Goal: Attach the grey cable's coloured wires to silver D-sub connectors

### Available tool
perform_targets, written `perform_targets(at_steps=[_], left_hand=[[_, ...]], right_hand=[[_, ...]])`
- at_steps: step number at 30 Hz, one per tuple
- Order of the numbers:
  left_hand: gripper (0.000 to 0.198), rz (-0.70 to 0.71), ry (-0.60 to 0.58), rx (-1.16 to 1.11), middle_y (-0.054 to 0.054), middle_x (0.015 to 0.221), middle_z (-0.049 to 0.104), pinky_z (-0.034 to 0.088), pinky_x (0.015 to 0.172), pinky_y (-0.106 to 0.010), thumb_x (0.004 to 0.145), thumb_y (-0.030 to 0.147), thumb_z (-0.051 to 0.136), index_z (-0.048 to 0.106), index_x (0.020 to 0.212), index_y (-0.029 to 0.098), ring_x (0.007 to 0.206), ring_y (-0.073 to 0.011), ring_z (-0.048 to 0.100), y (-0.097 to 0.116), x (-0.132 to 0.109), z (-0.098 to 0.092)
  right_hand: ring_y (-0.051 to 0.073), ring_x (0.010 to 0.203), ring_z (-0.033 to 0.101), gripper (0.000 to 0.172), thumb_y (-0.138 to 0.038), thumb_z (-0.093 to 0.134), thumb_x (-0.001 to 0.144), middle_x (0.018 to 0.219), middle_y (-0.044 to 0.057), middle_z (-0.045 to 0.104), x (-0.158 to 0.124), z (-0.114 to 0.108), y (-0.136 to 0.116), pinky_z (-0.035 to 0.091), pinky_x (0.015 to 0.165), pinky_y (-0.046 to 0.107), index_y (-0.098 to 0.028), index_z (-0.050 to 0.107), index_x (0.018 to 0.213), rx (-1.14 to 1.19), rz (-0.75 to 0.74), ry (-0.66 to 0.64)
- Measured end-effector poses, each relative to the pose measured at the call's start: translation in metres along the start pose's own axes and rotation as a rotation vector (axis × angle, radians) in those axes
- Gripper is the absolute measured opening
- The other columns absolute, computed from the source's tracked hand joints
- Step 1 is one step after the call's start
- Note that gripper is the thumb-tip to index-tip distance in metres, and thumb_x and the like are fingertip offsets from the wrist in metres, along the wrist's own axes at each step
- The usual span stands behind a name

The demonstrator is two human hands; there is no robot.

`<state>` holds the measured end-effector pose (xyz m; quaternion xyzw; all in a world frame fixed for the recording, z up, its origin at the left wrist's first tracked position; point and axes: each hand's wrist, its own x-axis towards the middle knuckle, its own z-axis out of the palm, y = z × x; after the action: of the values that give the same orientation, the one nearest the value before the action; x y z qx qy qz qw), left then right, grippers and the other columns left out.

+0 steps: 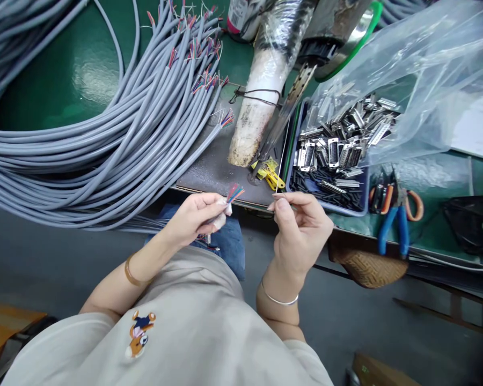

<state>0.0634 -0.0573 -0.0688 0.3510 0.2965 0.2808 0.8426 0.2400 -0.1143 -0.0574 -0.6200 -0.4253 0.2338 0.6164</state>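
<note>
My left hand (pixel 196 217) grips the end of a grey cable (pixel 221 210), whose coloured inner wires fan out above my fingers. My right hand (pixel 300 228) is closed, with thumb and forefinger pinching a thin wire (pixel 279 179) that runs straight up from them. Both hands hover just in front of the bench edge, above my lap. A big bundle of grey cables (pixel 104 134) with stripped coloured ends sweeps across the green bench to the left.
A blue tray (pixel 326 201) with metal connectors (pixel 338 147) and black sleeves sits under a clear plastic bag (pixel 410 69). Blue and orange pliers (pixel 396 214) lie to its right. A wrapped soldering tool on a stand (pixel 265 96) stands behind a dark plate.
</note>
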Motion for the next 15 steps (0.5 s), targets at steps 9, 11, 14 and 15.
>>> perform_targets(at_steps=[9, 11, 14, 15], left_hand=[[0.041, -0.115, -0.147, -0.229, 0.006, 0.049, 0.047, 0.014, 0.034, -0.014, 0.078, 0.047, 0.084, 0.063, 0.075, 0.012, 0.034, 0.0010, 0.019, -0.003, -0.002, -0.018], [0.041, -0.121, -0.159, -0.221, 0.005, 0.050, 0.048, 0.013, 0.034, -0.014, 0.078, 0.048, 0.083, 0.065, 0.077, 0.011, 0.034, 0.0009, 0.020, -0.003, -0.002, -0.018], [0.041, -0.126, -0.171, -0.206, 0.005, 0.050, 0.050, 0.013, 0.035, -0.015, 0.079, 0.048, 0.083, 0.066, 0.078, 0.011, 0.034, 0.0007, 0.021, -0.004, -0.001, -0.019], [0.041, -0.124, -0.173, -0.201, 0.004, 0.050, 0.051, 0.014, 0.035, -0.015, 0.079, 0.048, 0.083, 0.067, 0.079, 0.011, 0.034, 0.0006, 0.021, -0.004, -0.001, -0.019]], right_hand=[[0.012, 0.067, 0.062, 0.011, -0.030, 0.072, 0.092, 0.083, 0.002, 0.069, -0.007, 0.009, -0.005, 0.037, 0.051, 0.026, -0.026, 0.081, 0.098, -0.102, -0.046, -0.144], [0.012, 0.067, 0.062, 0.013, -0.031, 0.071, 0.093, 0.082, 0.002, 0.068, -0.008, 0.009, -0.005, 0.037, 0.052, 0.027, -0.027, 0.081, 0.101, -0.122, -0.062, -0.156], [0.013, 0.069, 0.063, 0.015, -0.031, 0.070, 0.095, 0.084, 0.002, 0.070, -0.009, 0.009, -0.007, 0.037, 0.053, 0.028, -0.027, 0.081, 0.104, -0.159, -0.087, -0.188], [0.013, 0.069, 0.062, 0.016, -0.030, 0.069, 0.095, 0.084, 0.002, 0.070, -0.009, 0.009, -0.007, 0.037, 0.053, 0.028, -0.028, 0.081, 0.105, -0.173, -0.099, -0.204]])
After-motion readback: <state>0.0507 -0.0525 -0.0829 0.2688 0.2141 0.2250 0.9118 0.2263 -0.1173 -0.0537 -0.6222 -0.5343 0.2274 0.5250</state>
